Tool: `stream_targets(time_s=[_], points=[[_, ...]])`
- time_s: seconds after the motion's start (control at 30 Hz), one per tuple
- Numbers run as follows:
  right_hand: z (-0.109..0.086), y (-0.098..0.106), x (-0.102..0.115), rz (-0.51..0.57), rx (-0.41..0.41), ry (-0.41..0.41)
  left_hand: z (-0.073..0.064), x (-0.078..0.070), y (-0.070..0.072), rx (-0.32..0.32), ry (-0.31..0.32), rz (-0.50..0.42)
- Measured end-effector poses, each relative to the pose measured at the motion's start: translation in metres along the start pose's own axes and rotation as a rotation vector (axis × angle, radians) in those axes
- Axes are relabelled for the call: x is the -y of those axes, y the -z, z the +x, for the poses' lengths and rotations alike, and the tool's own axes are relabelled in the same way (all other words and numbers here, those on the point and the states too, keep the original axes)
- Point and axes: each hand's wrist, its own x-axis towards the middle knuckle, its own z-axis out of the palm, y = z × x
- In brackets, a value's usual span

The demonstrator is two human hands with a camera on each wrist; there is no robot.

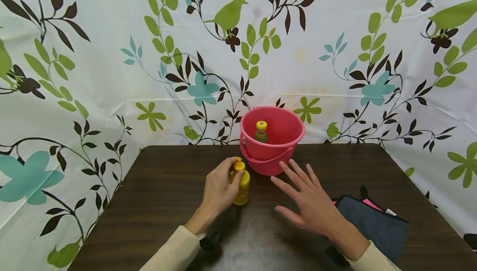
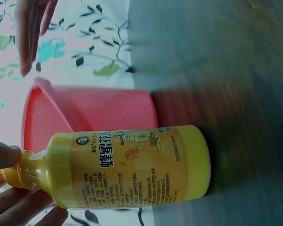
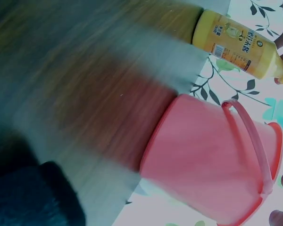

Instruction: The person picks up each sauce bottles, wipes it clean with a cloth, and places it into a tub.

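Note:
My left hand pinches a yellow squeeze bottle by its neck and cap, thumb on one side and fingers on the other. The bottle stands upright at the table's middle, its printed label facing the left wrist camera. Just behind it is a pink bucket with its handle hanging down at the front. Inside the bucket shows a small bottle with a yellow cap and green label. My right hand hovers in front of the bucket's right side, fingers spread and holding nothing.
A dark grey fabric pouch with pink edging lies at the right, partly under my right forearm. The dark wooden table ends at a white patterned cloth hanging behind it.

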Motion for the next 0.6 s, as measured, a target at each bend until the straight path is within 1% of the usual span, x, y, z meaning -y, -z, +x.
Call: stream_targets(time_s=[0.1, 0.23, 0.47, 0.53, 0.6], points=[[-0.005, 0.001, -0.003, 0.001, -0.007, -0.011, -0.003, -0.009, -0.006, 0.022, -0.018, -0.020], [-0.013, 0.002, -0.008, -0.015, -0.006, -0.036, -0.007, -0.019, -0.013, 0.031, -0.055, -0.035], [-0.026, 0.003, -0.012, -0.031, 0.008, -0.072, -0.010, -0.030, -0.021, 0.072, -0.079, -0.066], [-0.029, 0.003, -0.013, -0.032, 0.015, -0.082, -0.008, -0.033, -0.021, 0.061, -0.102, -0.076], [-0.032, 0.003, -0.014, -0.033, 0.022, -0.094, -0.005, -0.036, -0.020, 0.042, -0.142, -0.080]])
